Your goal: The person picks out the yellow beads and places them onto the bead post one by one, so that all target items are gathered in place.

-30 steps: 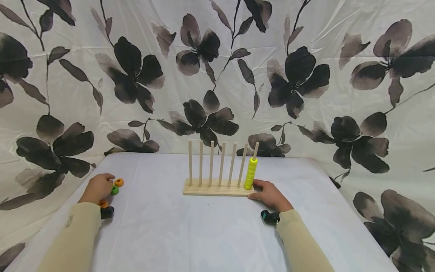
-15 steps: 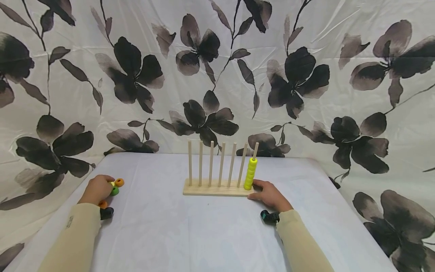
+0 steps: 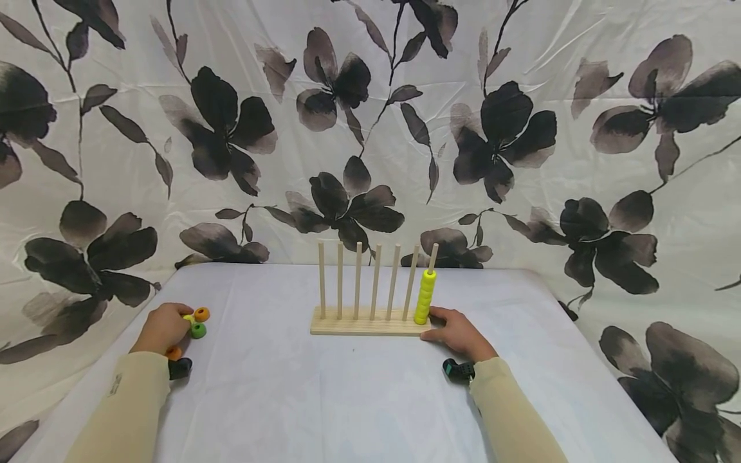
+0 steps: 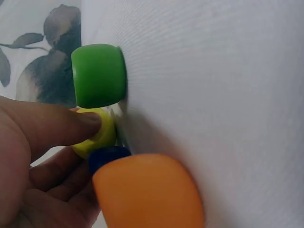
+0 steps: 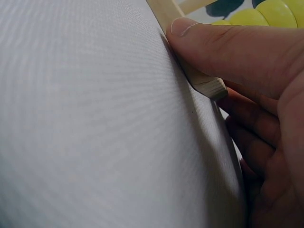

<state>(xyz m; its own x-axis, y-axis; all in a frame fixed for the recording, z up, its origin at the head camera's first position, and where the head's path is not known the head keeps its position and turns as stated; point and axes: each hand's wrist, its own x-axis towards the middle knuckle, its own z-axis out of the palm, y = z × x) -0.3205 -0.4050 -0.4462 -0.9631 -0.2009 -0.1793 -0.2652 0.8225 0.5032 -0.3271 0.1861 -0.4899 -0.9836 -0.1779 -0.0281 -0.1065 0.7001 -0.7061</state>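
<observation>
At the table's left side my left hand (image 3: 164,328) pinches a yellow bead (image 4: 108,133) between thumb and fingers. A green bead (image 4: 99,76) lies right beside it, and a dark blue bead (image 4: 107,156) shows partly behind an orange bead (image 4: 149,194). The head view has another orange bead (image 3: 201,314) just past my fingertips. My right hand (image 3: 460,334) grips the right end of a wooden peg stand's base (image 3: 365,326), thumb (image 5: 204,45) along its front edge. Yellow beads (image 3: 425,297) are stacked on the rightmost peg; the other pegs are bare.
The table (image 3: 260,399) wears a white cloth. Behind it hangs a floral sheet (image 3: 359,128). A dark wrist camera (image 3: 181,368) sits at my left wrist, close to the nearer orange bead, and another wrist camera (image 3: 458,370) at my right.
The yellow bead at my left fingertips has come into view, and the green bead has shifted slightly right. My right hand stays on the stand. The head view has tilted a little.
</observation>
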